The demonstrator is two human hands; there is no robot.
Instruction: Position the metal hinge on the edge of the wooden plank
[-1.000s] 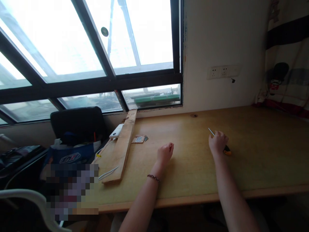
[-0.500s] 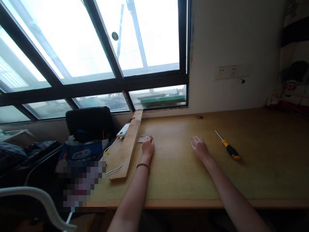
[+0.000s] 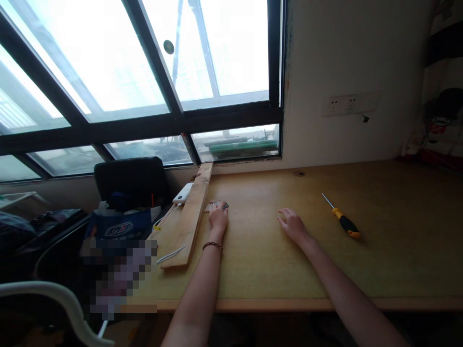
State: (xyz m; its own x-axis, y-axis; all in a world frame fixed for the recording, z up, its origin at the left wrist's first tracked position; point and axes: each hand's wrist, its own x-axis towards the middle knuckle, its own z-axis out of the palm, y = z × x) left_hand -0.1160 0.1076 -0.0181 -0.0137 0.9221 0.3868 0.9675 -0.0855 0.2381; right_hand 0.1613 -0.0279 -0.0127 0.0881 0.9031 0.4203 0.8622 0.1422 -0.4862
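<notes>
Yellow-brown in the window light, the table [image 3: 260, 274] begins at its near edge, both forearms reaching over it, a dark bracelet [image 3: 212, 245] on the left wrist. Between twelve and one o'clock, the right hand [image 3: 293, 225] is half open, fingers loosely bent, with nothing visible in it; whether it touches the table I cannot tell. At one o'clock, the screwdriver [image 3: 346, 222] lies apart from both hands, its tip towards eleven. At eleven, the left hand [image 3: 218, 220] bends its fingers over the small flat card [image 3: 208, 208], beside dark, screw-like pieces [image 3: 225, 206]; its fingertips are hidden, so any grip cannot be judged. Such thin pieces would seem best handled with a light thumb-and-finger pinch, singly, without dragging the card; the free right hand could steady its edge. Just past the card towards ten o'clock runs the plank [image 3: 190, 221], and beyond is the window [image 3: 177, 115].
</notes>
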